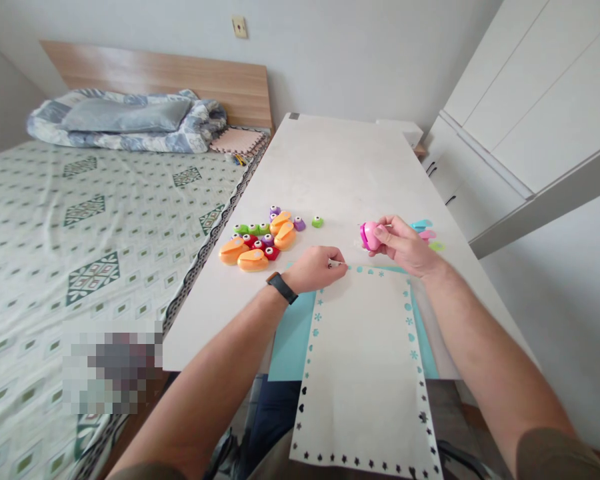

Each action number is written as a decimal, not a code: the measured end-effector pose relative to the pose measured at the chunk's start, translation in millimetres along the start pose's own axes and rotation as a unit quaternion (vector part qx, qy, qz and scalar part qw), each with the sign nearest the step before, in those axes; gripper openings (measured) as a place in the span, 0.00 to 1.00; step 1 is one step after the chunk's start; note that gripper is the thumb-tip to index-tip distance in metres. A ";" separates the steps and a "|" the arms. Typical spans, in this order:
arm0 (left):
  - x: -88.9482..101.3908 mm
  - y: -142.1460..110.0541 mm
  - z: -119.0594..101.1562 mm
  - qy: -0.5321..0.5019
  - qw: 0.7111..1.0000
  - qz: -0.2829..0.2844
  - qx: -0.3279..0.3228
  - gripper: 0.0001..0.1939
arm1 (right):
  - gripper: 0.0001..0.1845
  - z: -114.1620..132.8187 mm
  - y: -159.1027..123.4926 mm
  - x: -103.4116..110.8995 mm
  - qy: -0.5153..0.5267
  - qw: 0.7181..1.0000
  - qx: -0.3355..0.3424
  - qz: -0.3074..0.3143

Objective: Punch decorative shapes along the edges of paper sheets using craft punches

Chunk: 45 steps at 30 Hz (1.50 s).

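A white sheet of paper with small punched shapes along its edges lies over a blue sheet and hangs past the table's front edge. My left hand pinches the white paper's far edge near its left corner. In my right hand is a pink craft punch, held above the table just beyond the paper's far right corner. To the left sit several orange craft punches among small green, red and purple ones. One green punch stands apart from that group.
The white table stretches away to the wall. Blue, pink and green pieces lie beyond my right hand. A bed with folded bedding runs along the left, and white cabinets stand at the right.
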State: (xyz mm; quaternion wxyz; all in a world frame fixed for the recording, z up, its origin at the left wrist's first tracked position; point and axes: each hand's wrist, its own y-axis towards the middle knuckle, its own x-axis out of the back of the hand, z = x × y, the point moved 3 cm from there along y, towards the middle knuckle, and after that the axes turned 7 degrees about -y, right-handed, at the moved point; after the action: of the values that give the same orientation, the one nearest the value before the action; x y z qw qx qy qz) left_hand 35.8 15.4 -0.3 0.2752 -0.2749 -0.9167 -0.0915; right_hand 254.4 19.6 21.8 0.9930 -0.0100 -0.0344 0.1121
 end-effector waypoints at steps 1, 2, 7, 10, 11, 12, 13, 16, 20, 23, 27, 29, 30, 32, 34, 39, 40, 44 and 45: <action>0.7 0.2 -0.3 -0.001 1.000 -0.002 0.004 0.12 | 0.25 -1.4 -4.6 4.9 -0.003 1.000 0.002 -0.014; 1.3 0.5 -0.4 0.000 1.000 -0.005 0.007 0.12 | 0.24 -2.5 -8.4 9.5 -0.012 1.000 0.007 -0.028; 3.3 2.7 1.1 -0.003 0.999 -0.015 0.029 0.13 | 0.20 -10.1 -17.5 27.9 -0.043 0.995 0.000 -0.093; 4.4 3.2 0.2 -0.008 0.999 -0.018 0.043 0.14 | 0.23 -17.3 -18.5 36.1 -0.043 0.993 -0.019 -0.104; 4.9 3.1 -0.8 -0.010 0.999 -0.018 0.045 0.14 | 0.24 -19.6 -18.7 38.5 -0.043 0.993 -0.023 -0.105; 5.5 2.8 -2.1 -0.011 0.999 -0.019 0.046 0.14 | 0.24 -21.8 -18.8 40.8 -0.042 0.993 -0.026 -0.108; 6.2 2.4 -3.4 -0.012 0.999 -0.020 0.045 0.14 | 0.24 -23.8 -19.0 43.0 -0.041 0.993 -0.028 -0.111; 8.0 1.6 -6.4 -0.012 0.999 -0.024 0.042 0.13 | 0.23 -28.7 -19.2 47.4 -0.038 0.992 -0.036 -0.119; 8.7 2.1 -6.4 -0.015 0.999 -0.028 0.032 0.13 | 0.25 -28.1 -20.3 47.6 -0.040 0.992 -0.020 -0.117; 8.3 2.6 -4.8 -0.017 0.999 -0.027 0.028 0.13 | 0.26 -24.1 -22.6 45.1 -0.051 0.994 -0.013 -0.097; 8.6 2.3 -2.6 -0.021 0.999 -0.035 0.033 0.13 | 0.23 -22.3 -24.4 44.8 -0.104 0.989 -0.012 -0.101; 9.1 2.1 -2.5 -0.025 0.998 -0.039 0.031 0.13 | 0.20 -23.7 -24.1 46.2 -0.139 0.983 -0.005 -0.123; 9.3 2.0 -2.7 -0.026 0.998 -0.039 0.028 0.13 | 0.19 -24.9 -23.8 46.7 -0.157 0.979 -0.003 -0.133; 9.6 1.9 -3.4 -0.028 0.998 -0.041 0.027 0.14 | 0.18 -27.4 -23.5 47.2 -0.190 0.971 -0.002 -0.145; 9.8 1.8 -4.2 -0.028 0.998 -0.041 0.034 0.14 | 0.17 -29.8 -23.7 47.1 -0.208 0.968 -0.006 -0.143; 10.0 1.8 -6.4 -0.033 0.998 -0.043 0.038 0.13 | 0.16 -31.3 -24.6 48.0 -0.216 0.968 -0.002 -0.130; 10.0 1.9 -6.6 -0.033 0.998 -0.044 0.037 0.13 | 0.16 -31.0 -24.7 48.8 -0.214 0.968 0.003 -0.133; 9.9 2.0 -6.2 -0.027 0.998 -0.046 0.040 0.13 | 0.16 -29.8 -24.8 50.7 -0.208 0.967 0.019 -0.144; 9.8 1.9 -6.2 -0.027 0.998 -0.045 0.043 0.13 | 0.16 -29.8 -24.8 50.4 -0.211 0.967 0.017 -0.139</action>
State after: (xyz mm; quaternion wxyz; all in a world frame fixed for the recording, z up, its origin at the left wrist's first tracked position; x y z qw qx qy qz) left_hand 32.8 19.5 10.3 0.2574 -0.2234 -0.9384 -0.0569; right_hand 311.0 6.3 -3.9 0.9691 0.0359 -0.2427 -0.0273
